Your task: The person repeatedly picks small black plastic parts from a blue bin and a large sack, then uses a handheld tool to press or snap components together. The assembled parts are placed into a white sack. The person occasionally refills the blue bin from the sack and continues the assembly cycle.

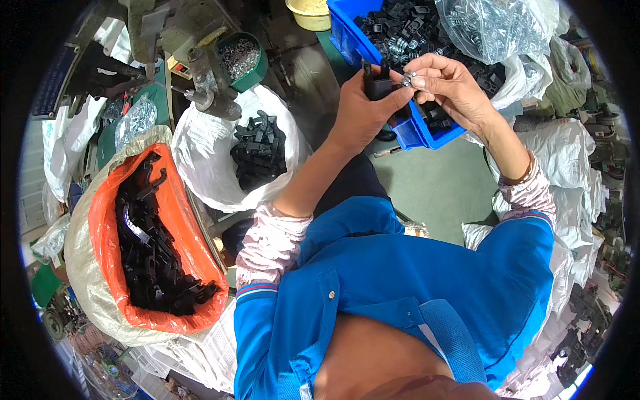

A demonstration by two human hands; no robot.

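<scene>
My left hand [359,110] is closed around a forked black plastic part [378,87], whose two prongs point away from me. Between the thumb and fingers of my right hand [457,88] is a small shiny metal piece [407,79], right beside the black part. Whether the two pieces touch, I cannot tell. Both hands are over the near left end of a blue plastic bin [417,135]. Small black parts [403,23] and some shiny metal pieces lie in that bin. A clear bag of metal pieces [490,30] rests at its right side.
To the left, a white-lined bag [200,170] and an orange-lined sack [107,227] hold black plastic parts. A machine [213,100] stands at the upper left beside a green container [250,79] of small metal bits. White sacks [557,150] are piled at the right.
</scene>
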